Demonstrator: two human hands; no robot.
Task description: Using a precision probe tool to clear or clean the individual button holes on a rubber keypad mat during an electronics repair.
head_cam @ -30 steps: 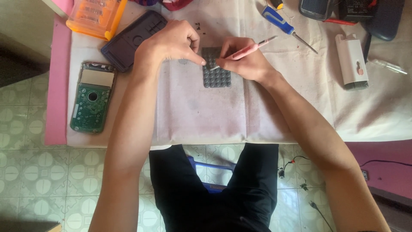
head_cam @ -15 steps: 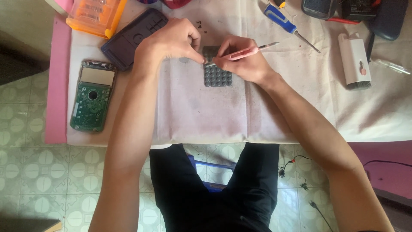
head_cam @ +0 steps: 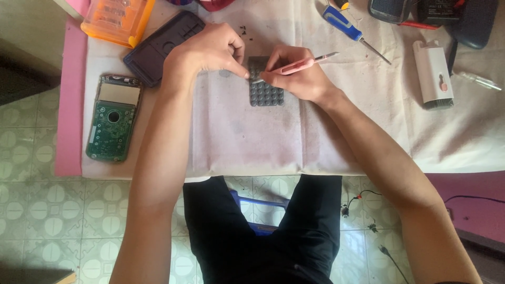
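Lying at upper centre of the frame, the grey keypad (head_cam: 265, 87) is pinched by left hand (head_cam: 208, 50) fingers while right hand (head_cam: 294, 76) fingers grip a pink tool (head_cam: 297, 66).

Both forearms reach forward from the lower corners of the view and converge toward the middle. The left hand (head_cam: 208, 51) is curled loosely, knuckles up, thumb and forefinger pinched together and pointing right. The right hand (head_cam: 294, 79) is closed in a pen-like grip, fingers (head_cam: 273, 55) bent, wrist angled inward. The fingertips of the two hands nearly meet.
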